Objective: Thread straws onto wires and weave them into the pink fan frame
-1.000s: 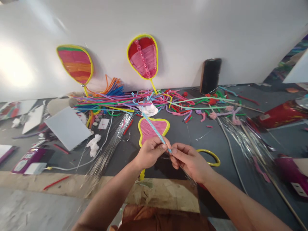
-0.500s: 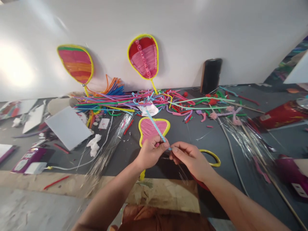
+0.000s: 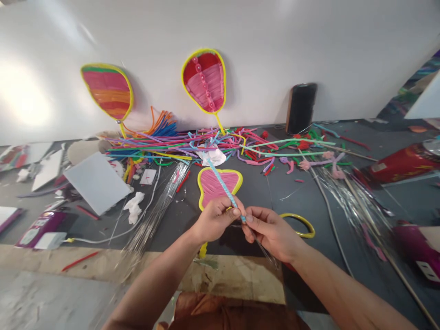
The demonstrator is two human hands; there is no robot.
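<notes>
A light blue wrapped stem, with spiral turns along it, slants down between my two hands over the table. My left hand is closed and pinches the stem near its lower end. Close against it, the fingers of my right hand are pinched together at the bottom tip of the blue wrapping. Thin bare wires stick out below the right fingers. Beneath the hands lies a pink panel with a yellow fuzzy edge, partly covered by the left hand. A yellow loop handle shows beside my right hand.
Coloured pipe cleaners are heaped along the wall. Two yellow-edged fans lean there, as does a phone. Wire bundles, a white card, crumpled tissue and a red can lie around.
The blue stem has shifted slightly, and more of its lower end shows between my hands. My right fingers have turned a little, and the wires below them stand out more clearly.
</notes>
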